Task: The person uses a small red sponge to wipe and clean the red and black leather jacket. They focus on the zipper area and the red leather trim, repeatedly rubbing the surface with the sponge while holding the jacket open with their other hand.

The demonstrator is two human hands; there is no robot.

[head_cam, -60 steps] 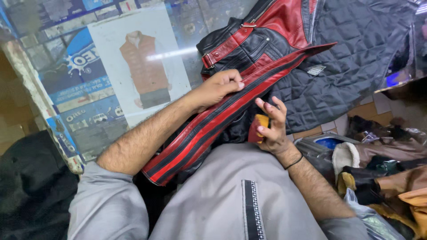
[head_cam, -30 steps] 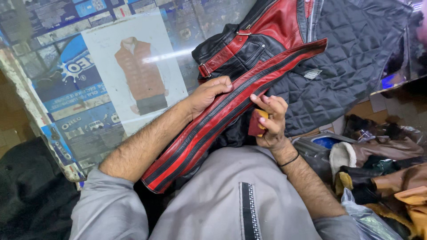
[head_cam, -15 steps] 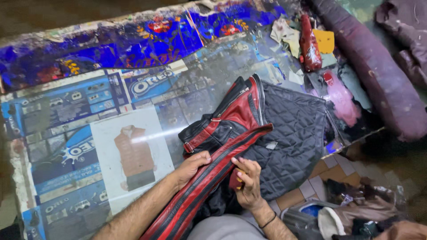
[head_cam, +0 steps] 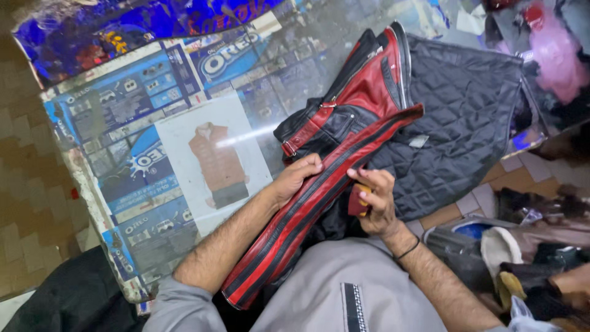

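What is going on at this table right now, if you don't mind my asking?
A person is working on a red and black leather jacket spread open on a glass-topped table, its quilted dark lining facing up. The left hand presses on the jacket's striped sleeve, which runs down toward the lap. The right hand holds a small dark red object against the sleeve's edge. A picture of a brown vest lies under the glass.

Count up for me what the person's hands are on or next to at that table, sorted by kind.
Jackets: 1, red and black leather jacket, left hand resting on its striped band
Small dark red objects: 1, small dark red object held in the right hand
Pictures of a vest: 1, vest picture under the glass tabletop
Total: 3
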